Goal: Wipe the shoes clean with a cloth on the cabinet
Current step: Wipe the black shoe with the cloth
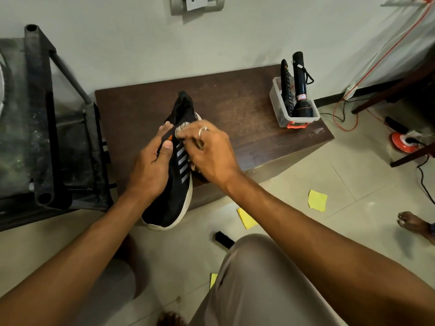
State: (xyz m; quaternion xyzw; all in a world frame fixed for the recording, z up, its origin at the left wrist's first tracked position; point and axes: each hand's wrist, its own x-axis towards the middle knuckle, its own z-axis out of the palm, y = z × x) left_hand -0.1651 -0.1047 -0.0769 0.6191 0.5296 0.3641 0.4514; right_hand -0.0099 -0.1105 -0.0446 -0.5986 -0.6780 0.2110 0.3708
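Note:
A black shoe (pixel 173 198) with grey stripes and a white sole is held over the front edge of the dark brown cabinet (pixel 237 107), toe toward me. My left hand (pixel 150 165) grips its upper from the left, thumb on the side near an orange mark. My right hand (pixel 211 151), a ring on one finger, holds a small pale cloth (pixel 182 127) bunched against the shoe's side by the collar. Most of the cloth is hidden under the fingers.
A clear plastic tub (pixel 286 114) with a black torch and a remote stands at the cabinet's right end. A dark metal rack (pixel 47 137) stands left. On the tiled floor lie a black brush (pixel 223 240), yellow papers (pixel 317 200), cables and an orange device (pixel 403 141).

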